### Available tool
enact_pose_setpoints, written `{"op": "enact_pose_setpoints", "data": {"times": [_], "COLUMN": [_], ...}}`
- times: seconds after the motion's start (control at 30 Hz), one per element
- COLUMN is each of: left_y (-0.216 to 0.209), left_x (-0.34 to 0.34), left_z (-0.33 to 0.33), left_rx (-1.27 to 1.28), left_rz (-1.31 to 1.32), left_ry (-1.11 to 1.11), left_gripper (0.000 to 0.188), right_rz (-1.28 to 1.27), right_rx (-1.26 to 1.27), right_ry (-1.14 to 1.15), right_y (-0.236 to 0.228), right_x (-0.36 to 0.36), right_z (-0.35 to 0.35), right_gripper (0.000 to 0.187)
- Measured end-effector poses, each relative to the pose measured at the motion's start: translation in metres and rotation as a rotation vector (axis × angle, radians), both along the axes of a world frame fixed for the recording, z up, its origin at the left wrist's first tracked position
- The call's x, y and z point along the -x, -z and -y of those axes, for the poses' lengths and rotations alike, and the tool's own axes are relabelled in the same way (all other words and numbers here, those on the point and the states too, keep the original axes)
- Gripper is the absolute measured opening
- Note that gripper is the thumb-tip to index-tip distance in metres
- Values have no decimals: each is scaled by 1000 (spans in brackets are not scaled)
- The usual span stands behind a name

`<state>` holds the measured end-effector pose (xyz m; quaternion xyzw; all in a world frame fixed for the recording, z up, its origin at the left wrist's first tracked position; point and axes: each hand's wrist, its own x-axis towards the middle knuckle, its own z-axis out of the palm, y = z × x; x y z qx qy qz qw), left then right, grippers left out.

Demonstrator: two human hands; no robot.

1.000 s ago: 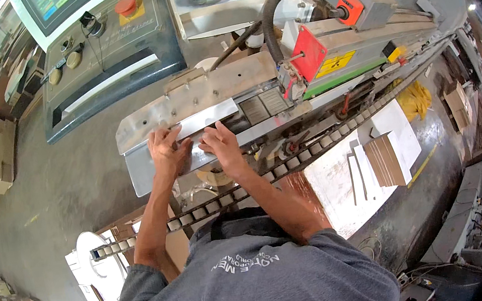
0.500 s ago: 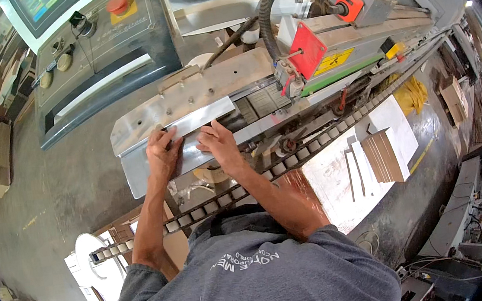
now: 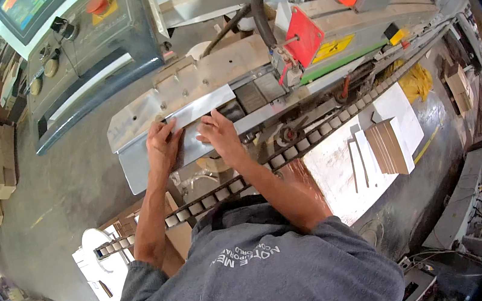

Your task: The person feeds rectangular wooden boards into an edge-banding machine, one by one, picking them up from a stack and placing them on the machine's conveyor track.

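Both my hands are at the left end of a long grey metal machine bed. My left hand has its fingers curled, with the tips at the lower edge of a bright metal strip. A little to the right, my right hand has bent fingers drawn together over the bed, thumb side toward the left hand. A small brownish patch shows by its fingertips; I cannot tell whether it is a held piece or a reflection. What either hand grips is hidden. Behind the strip runs a dusty bolted metal plate.
A red guard plate and thick black hose stand right of my hands. A control panel with a red button is at upper left. A roller rail crosses before me. Brown boards lie on a white table at right.
My right hand's fingers have shifted slightly up against the bed, and a brownish patch now shows by them. My left hand stays nearly in place. The whole view has tilted a little.
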<state>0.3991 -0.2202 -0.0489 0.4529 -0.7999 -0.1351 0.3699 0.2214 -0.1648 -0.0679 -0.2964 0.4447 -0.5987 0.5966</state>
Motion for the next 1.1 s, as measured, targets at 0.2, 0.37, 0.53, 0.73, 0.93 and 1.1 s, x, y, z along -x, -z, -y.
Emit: {"op": "enact_pose_setpoints", "data": {"times": [0.2, 0.37, 0.53, 0.73, 0.93, 1.1], "left_y": [8, 13, 12, 13, 33, 8], "left_x": [34, 71, 119, 181, 231, 243], "left_z": [9, 16, 17, 20, 39, 31], "left_rx": [23, -10, -36, 52, 223, 66], "left_rz": [8, 22, 44, 114, 31, 66], "left_ry": [14, 67, 71, 129, 235, 254], "left_gripper": [31, 30, 28, 25, 30, 37], "right_rz": [4, 63, -31, -15, -327, -1126], "right_rx": [97, 16, 75, 87, 32, -290], "right_ry": [94, 187, 186, 316, 460, 794], "right_y": [4, -3, -2, -12, 3, 40], "right_x": [34, 66, 114, 145, 197, 278], "right_z": [2, 5, 7, -33, -135, -223], "right_gripper": [33, 26, 27, 52, 38, 41]}}
